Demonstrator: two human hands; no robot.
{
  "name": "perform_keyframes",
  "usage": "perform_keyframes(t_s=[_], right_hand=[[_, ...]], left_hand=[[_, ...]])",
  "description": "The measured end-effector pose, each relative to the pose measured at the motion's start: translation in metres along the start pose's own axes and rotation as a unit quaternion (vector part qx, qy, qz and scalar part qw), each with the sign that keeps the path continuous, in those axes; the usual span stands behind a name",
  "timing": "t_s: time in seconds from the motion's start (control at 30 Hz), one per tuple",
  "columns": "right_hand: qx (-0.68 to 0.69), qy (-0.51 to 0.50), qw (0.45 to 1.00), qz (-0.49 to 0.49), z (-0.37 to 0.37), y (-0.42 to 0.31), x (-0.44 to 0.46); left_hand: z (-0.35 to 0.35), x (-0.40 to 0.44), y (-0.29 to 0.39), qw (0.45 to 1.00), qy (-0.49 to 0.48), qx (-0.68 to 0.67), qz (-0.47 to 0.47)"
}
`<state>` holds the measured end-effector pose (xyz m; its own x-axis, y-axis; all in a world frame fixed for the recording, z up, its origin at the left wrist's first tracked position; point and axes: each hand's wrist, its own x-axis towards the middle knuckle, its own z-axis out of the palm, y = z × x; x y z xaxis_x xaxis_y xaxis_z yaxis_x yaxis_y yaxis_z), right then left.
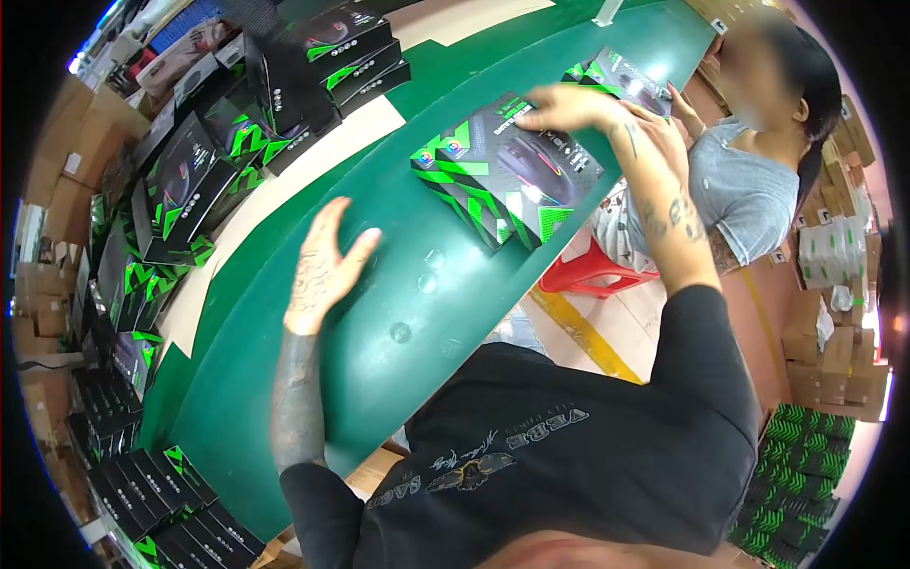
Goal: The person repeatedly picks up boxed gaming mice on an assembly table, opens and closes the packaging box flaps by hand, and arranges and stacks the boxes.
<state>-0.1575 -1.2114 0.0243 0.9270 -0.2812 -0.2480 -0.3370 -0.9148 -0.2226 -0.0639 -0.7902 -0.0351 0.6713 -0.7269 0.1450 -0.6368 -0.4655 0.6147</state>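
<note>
My left hand (327, 266) hovers over or rests on the green table (379, 379), thumb and fingers apart, holding nothing. My right hand (578, 109) reaches across the far edge of a black and green mouse box (536, 166), its fingers stretched out over the box's top. Whether the fingers touch the box is hard to tell. The box lies face up near the table's edge, and the lower end shows more than one layer of green-patterned packaging. Just beyond my right hand is another similar box (626, 78), partly hidden by my hand and wrist.
A co-worker (758, 180) in a grey shirt sits at the right, one hand (684, 106) by the farther box. Stacks of black and green boxes (185, 180) line the left side. A red stool (592, 270) stands beside the table. Cartons (825, 356) are piled at the right.
</note>
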Motion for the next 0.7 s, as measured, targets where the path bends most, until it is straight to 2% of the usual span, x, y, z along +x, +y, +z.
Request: perform_keyframes(t_s=[0.03, 0.07, 0.1, 0.17, 0.23, 0.27, 0.3, 0.33, 0.4, 0.43, 0.47, 0.5, 0.53, 0.57, 0.63, 0.7], right_hand=[[0.054, 0.007, 0.998, 0.037, 0.02, 0.013, -0.01], [0.227, -0.034, 0.97, 0.08, 0.024, 0.005, -0.028], [0.392, -0.077, 0.909, 0.117, 0.028, -0.005, -0.044], [0.555, -0.143, 0.813, 0.101, 0.04, -0.001, -0.056], [0.543, -0.144, 0.827, 0.0, 0.07, -0.012, -0.056], [0.467, -0.136, 0.872, -0.057, 0.08, -0.03, -0.058], [0.465, -0.153, 0.871, -0.046, 0.077, -0.07, -0.07], [0.488, -0.168, 0.852, -0.086, 0.098, -0.082, -0.068], [0.6, -0.138, 0.776, -0.138, 0.115, -0.129, -0.08], [0.678, -0.183, 0.704, -0.103, 0.128, -0.143, -0.082], [0.718, -0.206, 0.662, -0.06, 0.145, -0.151, -0.085], [0.722, -0.19, 0.661, -0.072, 0.171, -0.153, -0.079], [0.75, -0.173, 0.632, -0.085, 0.175, -0.169, -0.086], [0.744, -0.185, 0.639, -0.063, 0.174, -0.174, -0.085], [0.718, -0.142, 0.68, -0.029, 0.186, -0.161, -0.07], [0.729, -0.126, 0.673, -0.03, 0.148, -0.16, -0.067]], left_hand=[[0.013, 0.004, 0.012, 0.999, -0.026, -0.039, -0.014], [0.025, 0.007, 0.024, 0.995, -0.048, -0.077, -0.029], [0.037, 0.009, 0.033, 0.99, -0.068, -0.113, -0.046], [0.064, 0.009, 0.039, 0.981, -0.073, -0.166, -0.071], [0.053, 0.005, 0.059, 0.947, -0.128, -0.284, -0.081], [0.052, -0.003, 0.057, 0.957, -0.052, -0.284, -0.034], [0.053, -0.015, 0.048, 0.963, 0.029, -0.269, 0.009], [0.059, -0.031, 0.034, 0.951, 0.071, -0.291, -0.07], [0.058, -0.072, 0.003, 0.925, 0.141, -0.299, -0.186], [0.05, -0.095, -0.007, 0.917, 0.157, -0.291, -0.224], [0.035, -0.12, -0.003, 0.931, 0.181, -0.221, -0.225], [0.027, -0.142, 0.003, 0.943, 0.193, -0.157, -0.223], [0.025, -0.161, 0.004, 0.953, 0.211, -0.032, -0.214], [0.018, -0.173, 0.007, 0.948, 0.211, 0.009, -0.236], [0.007, -0.196, 0.016, 0.94, 0.192, 0.078, -0.271], [0.003, -0.214, 0.017, 0.934, 0.213, 0.083, -0.276]])
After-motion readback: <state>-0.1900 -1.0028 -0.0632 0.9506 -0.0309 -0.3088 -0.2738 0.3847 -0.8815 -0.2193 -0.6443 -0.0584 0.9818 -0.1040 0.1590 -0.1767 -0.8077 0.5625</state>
